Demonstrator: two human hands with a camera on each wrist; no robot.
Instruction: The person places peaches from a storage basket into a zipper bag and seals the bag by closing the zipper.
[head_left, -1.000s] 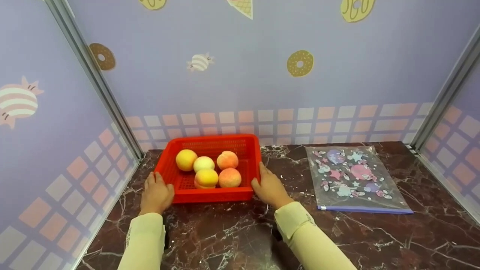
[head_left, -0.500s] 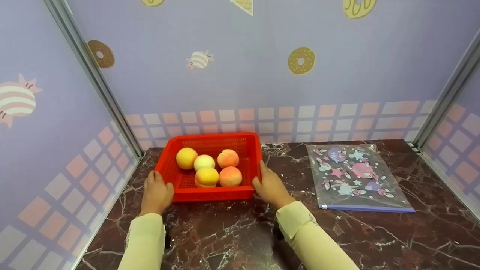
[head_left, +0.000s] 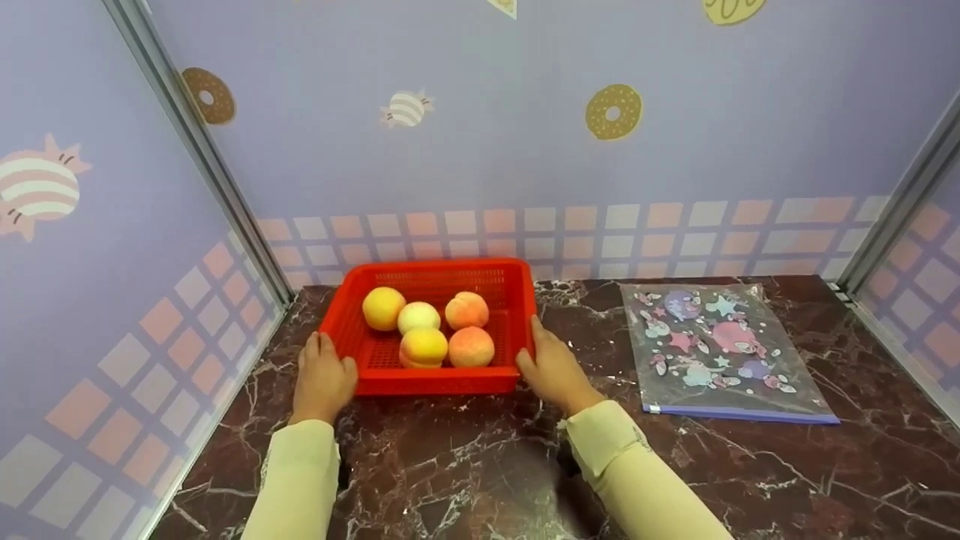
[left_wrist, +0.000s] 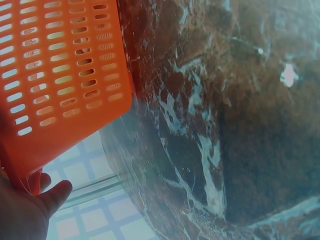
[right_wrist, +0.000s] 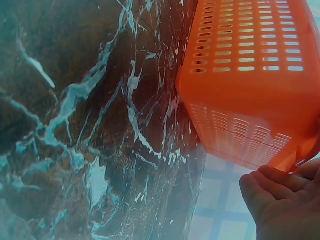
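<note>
A red plastic basket (head_left: pixel 442 381) with slotted walls stands on the marble-patterned table, towards the back left. Several peaches (head_left: pixel 471 346), yellow to orange-pink, lie loose inside it. At the basket's left front corner my left hand (head_left: pixel 324 379) grips the rim; in the left wrist view its thumb and a finger show at the rim's edge. My right hand (head_left: pixel 556 373) holds the right side near the front, its fingers (right_wrist: pixel 275 187) tucked under the rim in the right wrist view. The peaches show only as pale patches through the slots in the left wrist view.
A clear zip bag (head_left: pixel 720 352) with cartoon prints and a purple slider edge lies flat on the table (head_left: pixel 465 465) to the right. A patterned back wall (head_left: pixel 480 165) rises just behind the basket, and side walls stand left and right.
The head view has shifted slightly, so the whole scene sits a little higher and further right. Both hands keep their hold on the basket, and the peaches lie as before.
</note>
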